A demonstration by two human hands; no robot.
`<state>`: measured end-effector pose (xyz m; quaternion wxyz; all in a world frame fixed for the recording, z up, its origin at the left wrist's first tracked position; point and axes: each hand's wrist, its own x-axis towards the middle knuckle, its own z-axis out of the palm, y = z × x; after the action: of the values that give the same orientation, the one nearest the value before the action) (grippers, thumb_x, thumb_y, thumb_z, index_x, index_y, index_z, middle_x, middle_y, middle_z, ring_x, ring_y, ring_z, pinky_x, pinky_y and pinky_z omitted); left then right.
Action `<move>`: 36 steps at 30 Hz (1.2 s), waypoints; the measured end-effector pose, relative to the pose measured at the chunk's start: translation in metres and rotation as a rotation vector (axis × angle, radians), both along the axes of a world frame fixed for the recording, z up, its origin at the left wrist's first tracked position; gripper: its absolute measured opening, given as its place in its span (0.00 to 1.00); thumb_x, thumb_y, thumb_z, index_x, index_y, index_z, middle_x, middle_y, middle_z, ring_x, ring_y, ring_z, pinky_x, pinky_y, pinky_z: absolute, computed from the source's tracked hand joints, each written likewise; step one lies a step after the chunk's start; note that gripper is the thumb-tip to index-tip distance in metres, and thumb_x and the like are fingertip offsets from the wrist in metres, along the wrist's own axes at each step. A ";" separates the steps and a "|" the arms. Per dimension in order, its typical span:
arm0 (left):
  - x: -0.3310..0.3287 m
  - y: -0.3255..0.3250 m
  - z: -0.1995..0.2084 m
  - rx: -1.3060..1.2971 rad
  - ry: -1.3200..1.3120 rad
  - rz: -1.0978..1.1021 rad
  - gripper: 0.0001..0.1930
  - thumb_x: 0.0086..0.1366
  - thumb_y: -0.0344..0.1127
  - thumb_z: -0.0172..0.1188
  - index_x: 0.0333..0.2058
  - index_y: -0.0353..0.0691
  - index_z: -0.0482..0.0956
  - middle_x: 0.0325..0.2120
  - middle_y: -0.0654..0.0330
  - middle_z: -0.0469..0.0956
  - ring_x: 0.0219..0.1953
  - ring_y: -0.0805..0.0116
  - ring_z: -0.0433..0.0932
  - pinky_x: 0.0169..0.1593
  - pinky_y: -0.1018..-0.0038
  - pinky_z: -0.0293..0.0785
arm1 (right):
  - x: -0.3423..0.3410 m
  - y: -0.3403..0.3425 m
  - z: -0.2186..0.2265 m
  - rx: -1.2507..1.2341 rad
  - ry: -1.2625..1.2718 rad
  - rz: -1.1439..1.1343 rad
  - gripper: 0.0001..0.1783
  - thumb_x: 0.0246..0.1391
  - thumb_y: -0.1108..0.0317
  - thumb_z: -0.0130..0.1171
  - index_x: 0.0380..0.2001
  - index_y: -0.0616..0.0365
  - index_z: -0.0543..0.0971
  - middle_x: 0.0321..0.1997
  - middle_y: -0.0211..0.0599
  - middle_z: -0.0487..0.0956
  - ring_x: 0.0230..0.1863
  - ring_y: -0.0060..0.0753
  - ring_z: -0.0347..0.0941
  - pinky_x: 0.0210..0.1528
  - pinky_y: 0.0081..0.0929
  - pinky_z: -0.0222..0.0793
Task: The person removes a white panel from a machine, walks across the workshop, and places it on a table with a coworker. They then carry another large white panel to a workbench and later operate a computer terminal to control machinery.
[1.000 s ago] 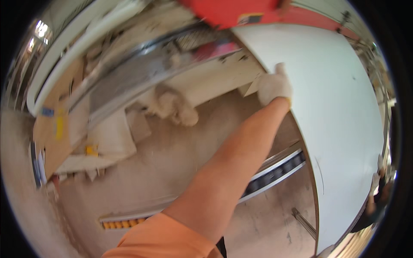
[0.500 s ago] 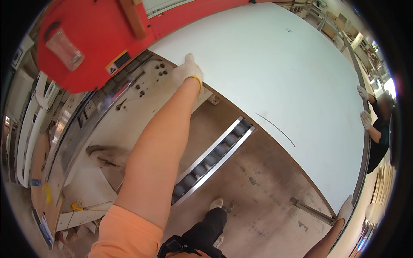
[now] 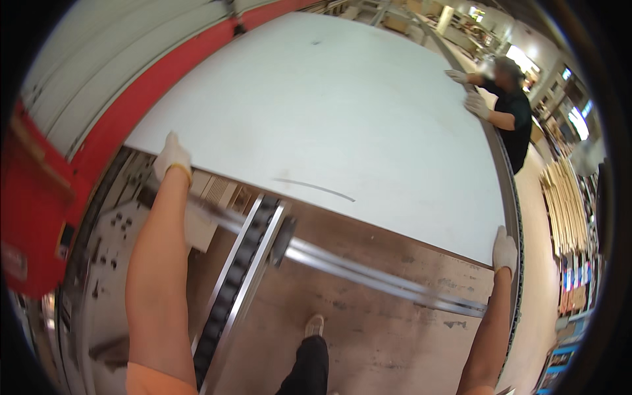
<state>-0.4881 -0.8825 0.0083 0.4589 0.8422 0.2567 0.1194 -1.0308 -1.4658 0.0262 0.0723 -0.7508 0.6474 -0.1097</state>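
A large pale white panel (image 3: pixel 329 125) lies flat before me, with a dark curved pencil-like line near its near edge. My left hand (image 3: pixel 172 157), in a white glove, is closed on that edge close to the left corner, thumb on top and the other fingers hidden beneath. At the near right corner my right hand (image 3: pixel 505 250), also gloved, holds the panel's side; its fingertips are partly hidden. Across from me on the right, a co-worker (image 3: pixel 510 108) in dark clothes has both gloved hands at the panel's right edge.
Below the panel runs a roller track (image 3: pixel 240 263) with black rollers, crossed by a metal rail (image 3: pixel 382 275). A red machine body (image 3: pixel 39 197) stands at the left. Stacked boards (image 3: pixel 565 207) are at the far right. A dusty floor (image 3: pixel 395 336) lies beneath my feet.
My view has swung to the right. The panel sits further from the red machine's end, and the metal rail now shows below it. Both my hands stay on the panel.
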 end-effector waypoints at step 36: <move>-0.838 -0.220 0.038 0.022 0.354 -2.059 0.39 0.75 0.67 0.60 0.23 0.31 0.83 0.16 0.54 0.81 0.22 0.64 0.82 0.34 0.66 0.77 | -0.693 0.624 -0.004 -0.182 0.053 -0.334 0.42 0.54 0.58 0.77 0.68 0.63 0.73 0.74 0.55 0.71 0.79 0.62 0.62 0.81 0.58 0.58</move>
<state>-1.3259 -1.1027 0.0465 0.2870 0.6634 -0.5227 -0.4520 -1.7243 -0.8418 0.0217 -0.0322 -0.6390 0.7520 -0.1586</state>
